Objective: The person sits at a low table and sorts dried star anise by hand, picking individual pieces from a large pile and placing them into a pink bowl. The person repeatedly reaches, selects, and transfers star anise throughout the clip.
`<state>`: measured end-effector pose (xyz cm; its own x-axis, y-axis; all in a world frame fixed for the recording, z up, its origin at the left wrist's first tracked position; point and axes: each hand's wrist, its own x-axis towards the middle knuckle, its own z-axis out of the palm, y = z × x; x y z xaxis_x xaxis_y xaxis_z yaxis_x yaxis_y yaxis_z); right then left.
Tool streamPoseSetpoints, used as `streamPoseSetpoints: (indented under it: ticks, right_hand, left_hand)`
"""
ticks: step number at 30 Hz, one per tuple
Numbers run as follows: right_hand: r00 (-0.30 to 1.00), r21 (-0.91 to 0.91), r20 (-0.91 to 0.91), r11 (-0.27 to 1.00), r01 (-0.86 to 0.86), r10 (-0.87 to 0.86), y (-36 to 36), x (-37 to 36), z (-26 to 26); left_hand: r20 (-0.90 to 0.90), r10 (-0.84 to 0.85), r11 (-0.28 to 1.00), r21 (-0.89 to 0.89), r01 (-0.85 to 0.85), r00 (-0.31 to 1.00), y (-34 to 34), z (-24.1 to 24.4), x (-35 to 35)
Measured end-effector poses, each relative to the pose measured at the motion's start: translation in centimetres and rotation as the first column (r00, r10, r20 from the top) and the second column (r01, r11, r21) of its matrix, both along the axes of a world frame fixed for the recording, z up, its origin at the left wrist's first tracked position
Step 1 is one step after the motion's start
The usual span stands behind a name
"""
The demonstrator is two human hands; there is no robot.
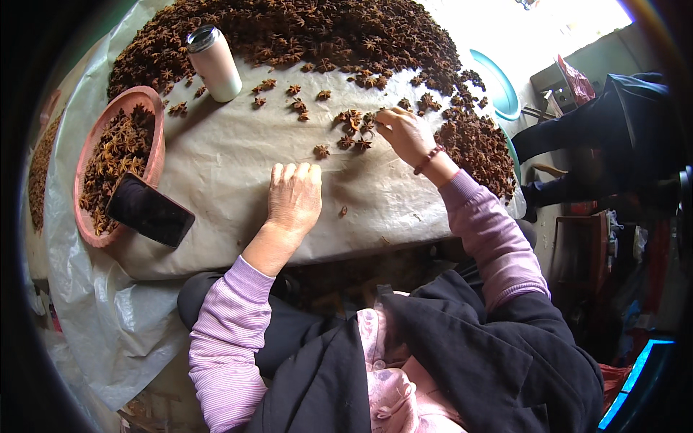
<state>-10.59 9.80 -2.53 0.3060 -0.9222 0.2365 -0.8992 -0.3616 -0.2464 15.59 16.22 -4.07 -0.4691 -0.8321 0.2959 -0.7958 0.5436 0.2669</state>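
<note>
My left hand rests knuckles up near the table's front edge, its fingers curled under; whether anything is inside them is hidden. My right hand, with a dark bead bracelet at the wrist, reaches over the sheet, its fingertips at a small cluster of star anise. A single star anise lies between the hands. A large heap of star anise covers the far side, with more piled at the right. An oval pink plastic basket at the left holds lighter brown star anise.
A smartphone leans on the basket's near rim. A pale tumbler stands by the heap. Plastic sheeting hangs over the left edge. Turquoise basins are beyond the right edge. At the right, a person in dark trousers is partly visible.
</note>
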Motion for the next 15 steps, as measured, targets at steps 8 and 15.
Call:
streamPoseSetpoints:
  ticks: [8, 15]
  right_hand:
    - [0.999, 0.033, 0.049, 0.999, -0.016, 0.014, -1.0, 1.1, -1.4]
    - [0.802, 0.025, 0.590, 0.995, 0.098, -0.094, 7.5, 9.0, -0.1]
  left_hand:
    - [-0.461, 0.084, 0.958, 0.282, 0.057, 0.884, -0.1, 1.0, -1.3]
    - [-0.675, 0.591, 0.480, 0.734, 0.481, 0.441, -0.2, 0.9, -3.1]
